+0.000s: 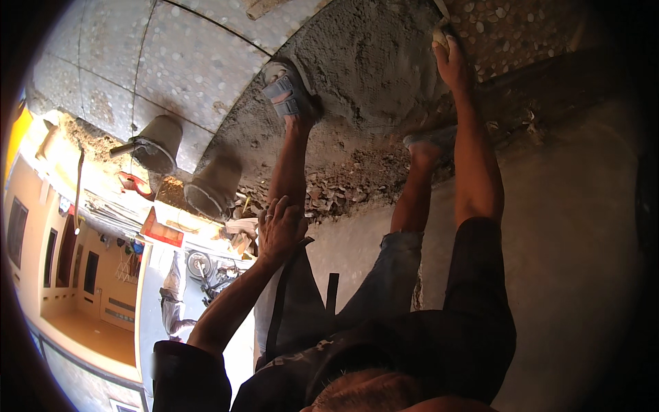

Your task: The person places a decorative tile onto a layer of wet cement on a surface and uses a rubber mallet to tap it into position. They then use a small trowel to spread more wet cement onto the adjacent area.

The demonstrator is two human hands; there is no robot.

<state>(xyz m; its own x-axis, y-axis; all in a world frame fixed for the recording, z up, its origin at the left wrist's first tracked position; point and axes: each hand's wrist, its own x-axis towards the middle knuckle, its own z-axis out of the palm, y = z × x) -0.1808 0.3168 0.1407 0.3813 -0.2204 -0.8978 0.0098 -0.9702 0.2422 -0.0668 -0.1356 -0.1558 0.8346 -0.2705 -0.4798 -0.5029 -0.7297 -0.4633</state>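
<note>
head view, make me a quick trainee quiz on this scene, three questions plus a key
1. Multiple choice: where does the left hand rest?
a) inside a bucket
b) on the left leg
c) on the pebbled tiles

2. True or false: the right hand is empty.

3. Count: how many buckets are there at the left of the view?

Key:
1. b
2. False; it grips a tool, though its exact type is hard to tell.
3. Two
</note>
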